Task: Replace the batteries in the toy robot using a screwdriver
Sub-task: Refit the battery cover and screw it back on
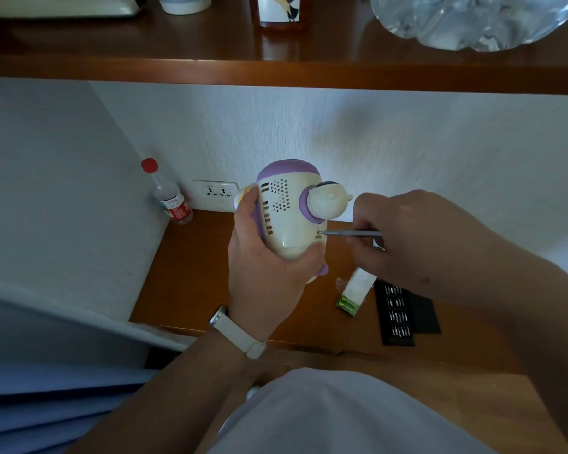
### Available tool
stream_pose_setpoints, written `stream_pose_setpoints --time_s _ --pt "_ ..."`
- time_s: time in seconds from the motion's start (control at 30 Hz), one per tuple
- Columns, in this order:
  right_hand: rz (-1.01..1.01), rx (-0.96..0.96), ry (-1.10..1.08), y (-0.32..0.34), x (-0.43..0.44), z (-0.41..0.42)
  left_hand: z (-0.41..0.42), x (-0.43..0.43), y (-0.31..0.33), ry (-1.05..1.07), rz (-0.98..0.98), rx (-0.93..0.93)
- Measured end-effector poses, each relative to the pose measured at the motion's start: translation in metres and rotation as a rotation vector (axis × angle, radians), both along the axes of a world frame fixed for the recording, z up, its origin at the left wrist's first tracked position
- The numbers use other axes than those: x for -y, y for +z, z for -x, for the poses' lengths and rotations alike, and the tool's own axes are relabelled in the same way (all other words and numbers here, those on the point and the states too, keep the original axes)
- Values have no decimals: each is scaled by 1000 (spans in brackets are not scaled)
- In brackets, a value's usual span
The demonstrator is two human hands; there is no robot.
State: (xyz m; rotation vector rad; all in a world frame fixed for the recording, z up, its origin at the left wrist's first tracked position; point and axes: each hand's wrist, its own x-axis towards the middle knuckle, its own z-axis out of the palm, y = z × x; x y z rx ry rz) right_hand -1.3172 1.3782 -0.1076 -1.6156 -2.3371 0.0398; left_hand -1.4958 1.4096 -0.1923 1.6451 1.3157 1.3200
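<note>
So the left hand point(263, 267) has its fingers point(246, 204) wrapped round the toy robot point(286, 211), held up over the desk point(184, 273); the right hand point(404, 237) pinches the screwdriver point(351, 233), tip at a hole on the robot's right side. The battery pack point(353, 294) lies on the desk, nearer.

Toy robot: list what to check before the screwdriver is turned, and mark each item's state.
1. Grip on the toy robot: the left hand grips its body, above the table. Ok.
2. Grip on the screwdriver: the right hand pinches its shaft. Ok.
3. Tip at the screw hole: it meets a small hole low on the shell. Ok.
4. Tip seated in a screw head: too small to see. Cannot tell.
5. Batteries at hand: a green battery pack lies on the table. Ok.
6. Spare bits at hand: the black bit case lies open beside it. Ok.
</note>
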Motion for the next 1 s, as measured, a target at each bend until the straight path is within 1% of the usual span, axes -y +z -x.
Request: stream_pose_setpoints --time_s 0.07,0.17,0.27,0.37,0.5,0.6,0.8,1.0 --pt "2 28 -15 -1 1 -2 -1 0 0 2 -2 7" --pt "61 66 -71 -3 0 -3 -2 0 0 8 4 7" --pt "36 -26 -71 0 6 -2 -4 2 1 14 14 0" --pt "23 -51 -42 2 10 -3 -6 4 0 27 28 -13" --pt "25 19 -51 3 11 -7 -7 6 -1 45 26 -40" --pt "95 92 -81 5 8 -7 -7 8 -1 36 14 -51" --pt "60 -15 -92 8 19 -6 -9 13 1 28 25 -45" --pt "87 29 -58 9 21 -8 -10 17 4 35 15 -50"
